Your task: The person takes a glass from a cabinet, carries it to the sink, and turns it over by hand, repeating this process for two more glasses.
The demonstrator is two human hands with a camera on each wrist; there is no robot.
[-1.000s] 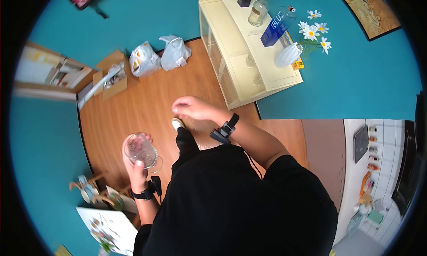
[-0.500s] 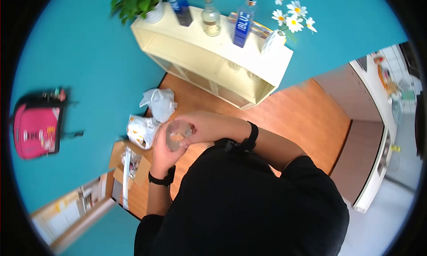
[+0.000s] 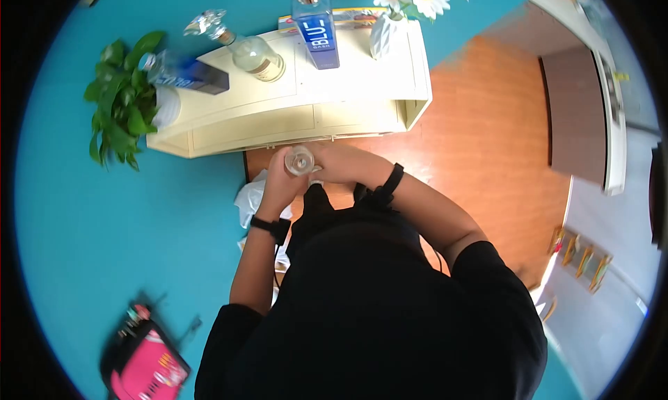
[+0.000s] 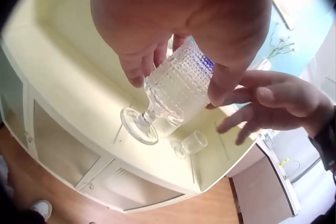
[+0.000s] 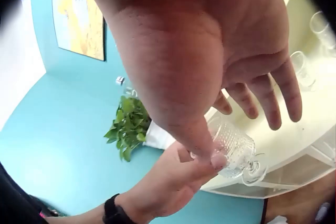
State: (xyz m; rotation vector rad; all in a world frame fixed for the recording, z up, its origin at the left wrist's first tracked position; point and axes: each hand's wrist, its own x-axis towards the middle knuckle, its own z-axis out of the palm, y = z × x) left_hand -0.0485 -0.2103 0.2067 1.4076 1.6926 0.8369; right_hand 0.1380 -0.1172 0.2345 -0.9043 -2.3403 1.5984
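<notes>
My left hand (image 3: 280, 182) grips a clear, bead-textured glass goblet (image 4: 178, 85) round its bowl. Tilted in the left wrist view, the goblet has its round foot towards the lower left. Close beside the bowl is my right hand (image 4: 286, 95), its fingers spread and loosely extended. In the right wrist view its thumb overlaps the goblet (image 5: 233, 148) near the left thumb. Both hands are in front of the cream cabinet (image 3: 362, 111), by its open shelf. Another clear glass (image 4: 194, 142) stands on that shelf, below the goblet in the left wrist view.
On the cabinet top stand a potted plant (image 3: 122, 101), a dark blue bottle (image 3: 188, 73), a clear bottle (image 3: 257, 56), a blue bottle (image 3: 316, 31) and a white vase (image 3: 385, 37) with daisies. White plastic bags (image 3: 250, 200) lie on the floor. A pink-and-black bag (image 3: 153, 365) is at lower left.
The person has turned towards the cabinet and come up to it, bringing the goblet in the left hand. The right hand has moved in beside the goblet.
</notes>
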